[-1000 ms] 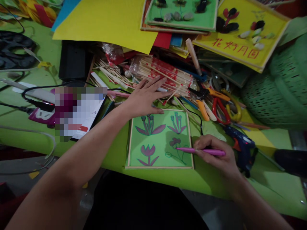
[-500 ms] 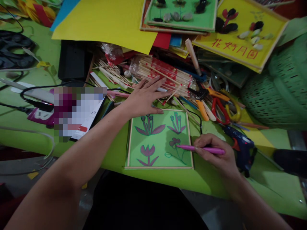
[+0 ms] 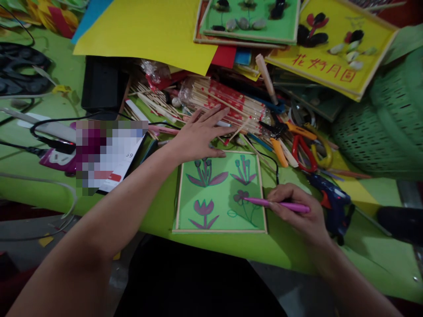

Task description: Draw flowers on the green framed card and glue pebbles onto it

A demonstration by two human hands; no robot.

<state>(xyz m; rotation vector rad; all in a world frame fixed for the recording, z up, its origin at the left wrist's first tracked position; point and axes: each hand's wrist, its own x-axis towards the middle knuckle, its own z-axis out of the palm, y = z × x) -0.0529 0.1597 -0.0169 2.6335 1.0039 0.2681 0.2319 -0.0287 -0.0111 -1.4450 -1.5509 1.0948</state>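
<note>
My right hand [image 3: 295,211] is closed round a pink-purple marker [image 3: 291,205], its tip at the clover-like flower [image 3: 241,196] on the right of a green picture card [image 3: 220,215]. Thin wooden sticks frame the card. Three other flowers on it are filled in purple, while the small leaf outline at lower right is plain green. My left hand [image 3: 201,136] lies with fingers spread over the card's top edge. Its thumb touches the card and its fingers reach over the wooden sticks behind.
Behind the card lie bundled wooden sticks [image 3: 228,99], red-handled scissors [image 3: 302,154] and orange-handled pliers [image 3: 279,152]. A blue glue gun [image 3: 335,204] rests right of my right hand, below a green basket [image 3: 396,110]. A phone [image 3: 115,163] and a purple power strip [image 3: 57,160] are at left.
The marker tip has shifted slightly up and left on the clover-like flower. My left hand stays in place on the card.
</note>
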